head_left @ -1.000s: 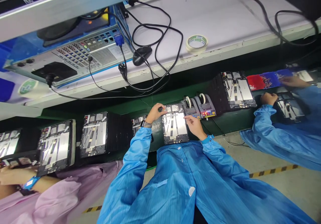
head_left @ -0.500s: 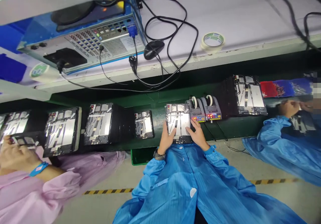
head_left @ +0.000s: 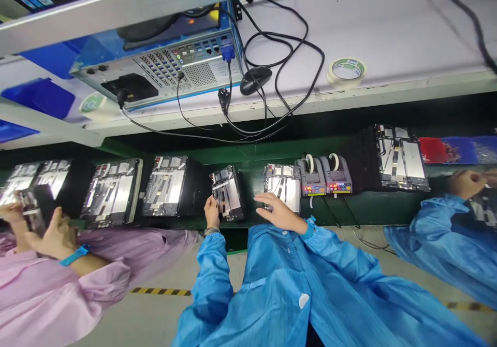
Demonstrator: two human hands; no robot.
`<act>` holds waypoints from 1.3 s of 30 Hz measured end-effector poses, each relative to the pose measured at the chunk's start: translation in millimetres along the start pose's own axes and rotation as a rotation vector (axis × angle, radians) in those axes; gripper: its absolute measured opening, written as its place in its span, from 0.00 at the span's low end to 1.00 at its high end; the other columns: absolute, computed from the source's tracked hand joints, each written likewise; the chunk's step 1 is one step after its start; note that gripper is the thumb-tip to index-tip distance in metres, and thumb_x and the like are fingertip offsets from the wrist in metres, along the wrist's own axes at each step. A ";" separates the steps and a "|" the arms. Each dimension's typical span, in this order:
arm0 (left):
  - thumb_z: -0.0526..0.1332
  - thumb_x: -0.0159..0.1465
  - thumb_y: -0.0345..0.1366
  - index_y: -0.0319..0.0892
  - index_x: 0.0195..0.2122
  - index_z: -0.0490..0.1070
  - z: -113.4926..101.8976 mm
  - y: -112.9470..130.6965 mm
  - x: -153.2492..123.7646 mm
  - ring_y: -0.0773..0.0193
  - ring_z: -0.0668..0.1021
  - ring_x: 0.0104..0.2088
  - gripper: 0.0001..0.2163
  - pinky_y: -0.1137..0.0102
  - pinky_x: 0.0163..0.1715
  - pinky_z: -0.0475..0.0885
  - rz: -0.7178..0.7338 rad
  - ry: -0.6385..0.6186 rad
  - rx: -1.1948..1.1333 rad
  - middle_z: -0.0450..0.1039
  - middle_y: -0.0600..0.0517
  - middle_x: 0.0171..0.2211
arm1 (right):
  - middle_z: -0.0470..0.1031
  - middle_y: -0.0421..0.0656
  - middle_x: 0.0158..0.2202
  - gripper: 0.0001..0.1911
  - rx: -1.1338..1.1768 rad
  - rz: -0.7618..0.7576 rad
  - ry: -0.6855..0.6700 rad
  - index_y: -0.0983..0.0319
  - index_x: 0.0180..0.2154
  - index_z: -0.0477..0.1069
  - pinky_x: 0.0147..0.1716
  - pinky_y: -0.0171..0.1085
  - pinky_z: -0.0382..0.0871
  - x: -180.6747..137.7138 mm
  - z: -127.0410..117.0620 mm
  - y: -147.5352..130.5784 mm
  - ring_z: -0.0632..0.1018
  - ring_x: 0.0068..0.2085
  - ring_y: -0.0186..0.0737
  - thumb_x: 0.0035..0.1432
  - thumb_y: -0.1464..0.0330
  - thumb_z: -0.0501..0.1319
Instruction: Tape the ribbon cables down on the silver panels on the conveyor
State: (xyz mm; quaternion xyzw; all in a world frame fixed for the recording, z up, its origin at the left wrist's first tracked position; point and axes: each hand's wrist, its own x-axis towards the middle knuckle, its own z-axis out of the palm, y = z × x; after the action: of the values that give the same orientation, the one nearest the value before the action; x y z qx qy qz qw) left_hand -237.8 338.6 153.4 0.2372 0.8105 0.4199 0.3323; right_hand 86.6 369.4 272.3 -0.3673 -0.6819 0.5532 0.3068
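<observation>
- Left grip [head_left: 212, 213]: fingers bunched narrow at the left edge of a small black-framed electronics panel with silver foil and tape strips [head_left: 227, 194]; whether they truly pinch it, I cannot tell.
- That panel sits tilted on the green worktop [head_left: 248, 181], just left of the frame's centre. It probably handles light, stiff yet fragile, with slick foil; its frame edges look the safest hold.
- Right grip [head_left: 281, 213]: wide open, fingers spread at the lower edge of a wider silver-and-black panel [head_left: 282, 181], holding nothing visible.
- Just right of that, two grey tape dispensers [head_left: 323, 176] with lit buttons.
- Further foil-backed panels [head_left: 165, 194] line the worktop toward the left of the frame.
- Lower left, a co-worker's pink sleeve [head_left: 104, 254]; far right, another's blue sleeve [head_left: 430, 238].
- Upper centre, a black computer mouse [head_left: 255, 80] lies on a white shelf [head_left: 373, 26].
</observation>
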 end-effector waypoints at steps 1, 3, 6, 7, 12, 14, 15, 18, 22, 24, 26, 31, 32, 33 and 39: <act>0.53 0.70 0.49 0.41 0.53 0.71 -2.0 -2.2 10.7 0.65 0.74 0.29 0.20 0.67 0.35 0.76 -0.019 0.016 0.041 0.68 0.56 0.27 | 0.76 0.48 0.59 0.20 0.033 0.026 0.036 0.56 0.57 0.78 0.65 0.52 0.66 -3.2 -8.7 0.8 0.75 0.60 0.49 0.68 0.57 0.62; 0.54 0.69 0.46 0.41 0.50 0.72 -2.1 -5.5 27.8 0.63 0.76 0.34 0.17 0.65 0.41 0.76 0.024 0.036 0.162 0.69 0.55 0.29 | 0.80 0.48 0.54 0.18 0.094 0.126 0.128 0.58 0.52 0.80 0.59 0.50 0.71 -17.3 -32.5 8.3 0.80 0.54 0.48 0.68 0.56 0.62; 0.54 0.68 0.40 0.41 0.47 0.74 4.8 -10.7 44.2 0.57 0.78 0.48 0.13 0.61 0.53 0.73 0.133 0.065 0.304 0.75 0.50 0.36 | 0.83 0.49 0.48 0.19 0.153 0.297 0.337 0.59 0.48 0.82 0.53 0.49 0.74 -51.3 -72.7 36.2 0.82 0.48 0.50 0.64 0.53 0.65; 0.54 0.68 0.38 0.41 0.48 0.74 8.4 -12.9 47.2 0.56 0.78 0.51 0.13 0.60 0.56 0.71 0.146 0.078 0.327 0.77 0.48 0.39 | 0.84 0.49 0.47 0.20 0.160 0.344 0.425 0.60 0.47 0.82 0.52 0.49 0.74 -64.2 -84.4 49.4 0.83 0.47 0.50 0.62 0.52 0.66; 0.53 0.67 0.34 0.38 0.55 0.73 27.9 -24.0 44.4 0.50 0.77 0.55 0.18 0.54 0.60 0.68 0.197 0.210 0.427 0.76 0.42 0.47 | 0.84 0.51 0.36 0.23 0.119 0.555 0.795 0.62 0.39 0.81 0.39 0.45 0.75 -117.3 -109.5 120.2 0.83 0.39 0.50 0.55 0.49 0.65; 0.54 0.66 0.34 0.36 0.58 0.71 35.8 -23.9 37.0 0.46 0.75 0.57 0.20 0.51 0.60 0.68 0.237 0.284 0.495 0.74 0.39 0.50 | 0.83 0.50 0.33 0.23 0.076 0.631 0.906 0.62 0.34 0.79 0.37 0.45 0.74 -124.0 -105.9 140.9 0.82 0.37 0.49 0.52 0.48 0.63; 0.54 0.66 0.35 0.36 0.59 0.70 40.2 -21.8 32.3 0.45 0.74 0.59 0.21 0.49 0.60 0.68 0.255 0.312 0.521 0.72 0.37 0.52 | 0.82 0.49 0.31 0.23 0.063 0.649 0.945 0.61 0.32 0.77 0.38 0.45 0.74 -123.3 -103.2 148.6 0.81 0.37 0.49 0.51 0.48 0.63; 0.55 0.67 0.37 0.37 0.62 0.67 58.3 -7.8 11.0 0.43 0.70 0.63 0.22 0.47 0.61 0.66 0.280 0.295 0.527 0.70 0.35 0.56 | 0.80 0.46 0.30 0.20 0.094 0.642 0.980 0.60 0.30 0.74 0.42 0.47 0.75 -110.4 -95.7 162.8 0.81 0.38 0.47 0.48 0.49 0.65; 0.52 0.72 0.41 0.42 0.63 0.66 93.0 13.4 -41.3 0.50 0.71 0.64 0.21 0.53 0.61 0.68 0.219 -0.005 0.418 0.71 0.38 0.58 | 0.78 0.43 0.29 0.20 0.237 0.659 0.925 0.60 0.31 0.73 0.43 0.45 0.74 -96.0 -87.3 173.2 0.80 0.37 0.45 0.43 0.51 0.69; 0.50 0.74 0.44 0.43 0.61 0.69 111.9 15.9 -71.1 0.55 0.74 0.61 0.19 0.56 0.61 0.69 0.134 -0.208 0.270 0.74 0.40 0.57 | 0.78 0.43 0.28 0.21 0.306 0.666 0.923 0.60 0.31 0.74 0.41 0.44 0.74 -97.5 -82.6 180.4 0.79 0.35 0.44 0.41 0.51 0.71; 0.48 0.75 0.49 0.42 0.60 0.70 128.2 12.6 -95.1 0.57 0.77 0.59 0.22 0.56 0.60 0.71 0.095 -0.371 0.090 0.75 0.41 0.57 | 0.78 0.44 0.27 0.22 0.334 0.665 0.934 0.60 0.30 0.76 0.37 0.43 0.73 -102.8 -78.9 188.8 0.79 0.32 0.44 0.40 0.51 0.71; 0.47 0.73 0.59 0.44 0.61 0.71 138.4 5.1 -119.2 0.55 0.77 0.61 0.29 0.56 0.60 0.72 0.137 -0.418 -0.034 0.73 0.40 0.61 | 0.74 0.42 0.23 0.23 0.253 0.714 0.968 0.60 0.29 0.77 0.29 0.41 0.68 -119.0 -80.1 182.6 0.74 0.27 0.41 0.40 0.48 0.70; 0.47 0.73 0.59 0.44 0.63 0.70 136.0 6.5 -118.9 0.55 0.77 0.61 0.30 0.56 0.60 0.73 0.156 -0.417 -0.022 0.73 0.40 0.62 | 0.73 0.41 0.22 0.23 0.243 0.711 0.943 0.61 0.30 0.77 0.29 0.40 0.68 -120.4 -82.8 173.0 0.73 0.26 0.40 0.41 0.48 0.70; 0.47 0.73 0.59 0.45 0.64 0.69 133.2 9.0 -117.3 0.55 0.77 0.62 0.29 0.57 0.60 0.73 0.179 -0.418 -0.009 0.72 0.40 0.63 | 0.72 0.41 0.22 0.23 0.238 0.698 0.889 0.61 0.30 0.77 0.28 0.40 0.67 -120.0 -86.3 160.8 0.72 0.26 0.40 0.43 0.48 0.70; 0.56 0.72 0.49 0.44 0.60 0.72 131.0 36.1 -97.5 0.56 0.78 0.58 0.21 0.57 0.60 0.72 0.262 -0.423 0.031 0.75 0.42 0.59 | 0.69 0.36 0.20 0.20 0.222 0.502 0.236 0.62 0.33 0.77 0.25 0.34 0.61 -57.1 -105.8 78.2 0.68 0.23 0.34 0.53 0.51 0.68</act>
State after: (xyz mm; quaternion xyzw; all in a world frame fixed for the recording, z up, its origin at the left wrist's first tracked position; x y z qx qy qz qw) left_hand -72.4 361.7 160.9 0.4281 0.6916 0.3881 0.4333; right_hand 217.4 386.7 216.2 -0.5506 -0.4647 0.6363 0.2756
